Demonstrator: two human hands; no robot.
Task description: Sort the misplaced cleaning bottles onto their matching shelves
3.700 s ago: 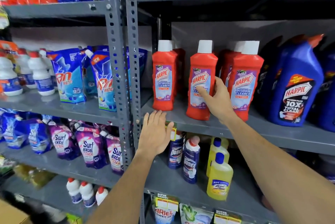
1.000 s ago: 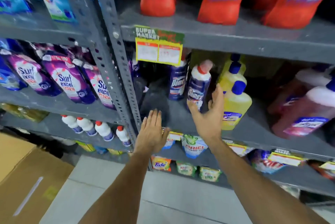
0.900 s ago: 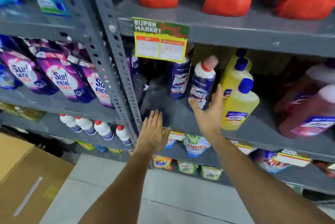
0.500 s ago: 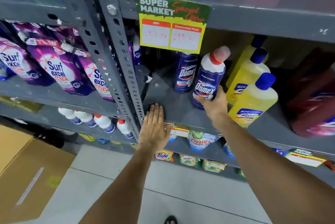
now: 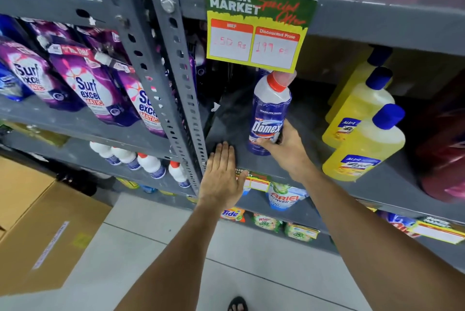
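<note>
Right hand [image 5: 285, 153] clamped on lower body of blue Domex bottle [image 5: 270, 114], upright on grey metal shelf [image 5: 377, 182] under yellow "Super Market" price tag [image 5: 259, 26]. Left hand [image 5: 221, 179] flat, fingers together, on shelf front edge beside perforated upright [image 5: 176, 84], empty. Yellow blue-capped bottles [image 5: 362, 144] stand right of Domex.
</note>
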